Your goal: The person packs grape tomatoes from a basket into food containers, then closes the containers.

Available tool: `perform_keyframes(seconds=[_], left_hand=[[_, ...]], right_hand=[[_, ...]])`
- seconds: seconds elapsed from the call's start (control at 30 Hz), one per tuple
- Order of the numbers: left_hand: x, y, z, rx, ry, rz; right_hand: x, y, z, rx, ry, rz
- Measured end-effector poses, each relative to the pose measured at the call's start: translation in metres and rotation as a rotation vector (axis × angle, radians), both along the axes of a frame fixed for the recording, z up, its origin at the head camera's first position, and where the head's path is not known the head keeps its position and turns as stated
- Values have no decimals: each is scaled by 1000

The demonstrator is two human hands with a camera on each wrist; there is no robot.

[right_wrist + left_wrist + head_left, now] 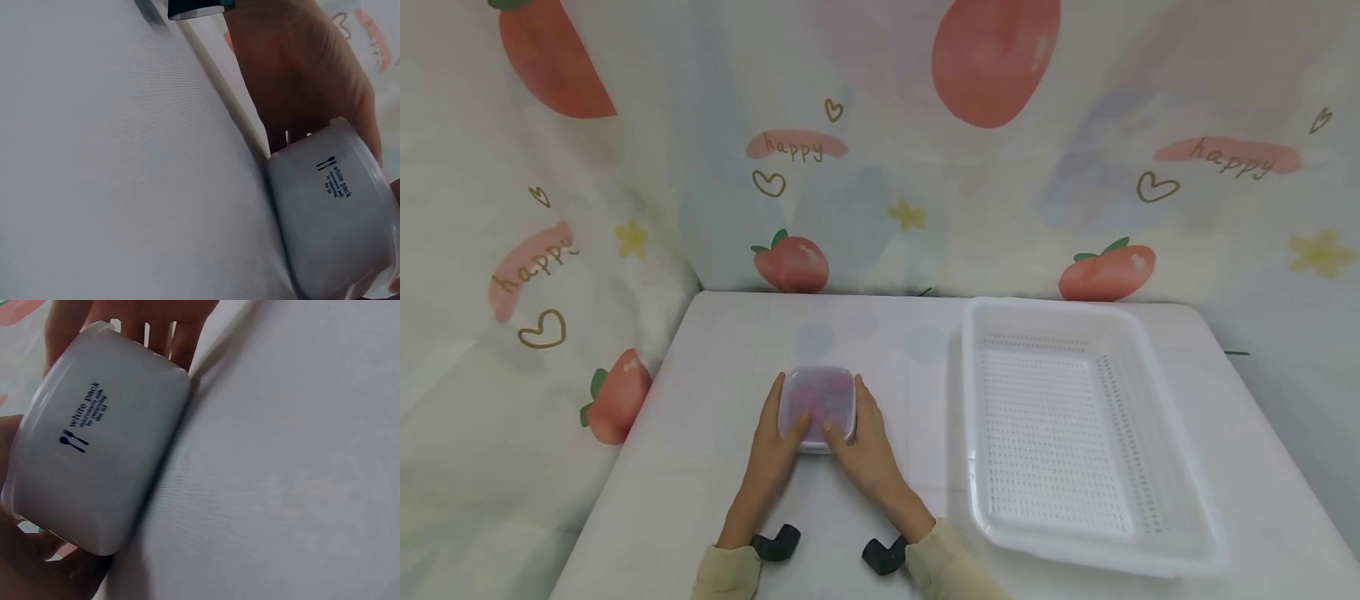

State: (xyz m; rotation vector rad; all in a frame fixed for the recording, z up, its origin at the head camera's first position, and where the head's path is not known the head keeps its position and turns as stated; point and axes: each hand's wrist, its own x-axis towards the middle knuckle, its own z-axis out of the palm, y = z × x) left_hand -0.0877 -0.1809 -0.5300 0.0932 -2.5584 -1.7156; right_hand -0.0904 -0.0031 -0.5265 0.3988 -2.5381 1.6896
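Observation:
A small white food container [822, 390] with a translucent lid stands on the table at the centre-left, pinkish shapes showing faintly through the lid. My left hand [775, 446] grips its left side and my right hand [869, 446] its right side, both thumbs over the lid. Dark "white pack" lettering and a fork-and-spoon mark show on the container wall [119, 469] in the left wrist view. In the right wrist view the container's base [306, 231] appears to meet the cloth. Its contents cannot be made out clearly.
To the right, a large white plastic basket [1180, 467] with a perforated bottom stands on the white-covered table [895, 333]. A patterned curtain [880, 75] hangs behind the table and along its left side. Black wrist-camera mounts sit below both hands.

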Motion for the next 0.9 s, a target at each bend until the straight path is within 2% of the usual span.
perform_keyframes(seconds=[0.1,0.23,0.37,0.5,0.67,0.8,0.9], left_hand=[[4,1,-1,19,-4,14],[6,2,-1,29,27,20],[4,1,0,-7,55,-24],[-1,-3,3,-121,70,-78],[-13,-8,10,-289,142,-133],[-19,-10,10,-355,150,-160],[-20,-9,9,-415,171,-142]], right_hand=[[4,-2,1,16,7,11],[6,-1,1,39,0,29],[3,0,3,40,12,24],[-2,0,6,54,13,6],[-7,-6,10,130,2,-23],[-11,-9,13,254,22,-46],[-13,-10,15,363,73,-50]])
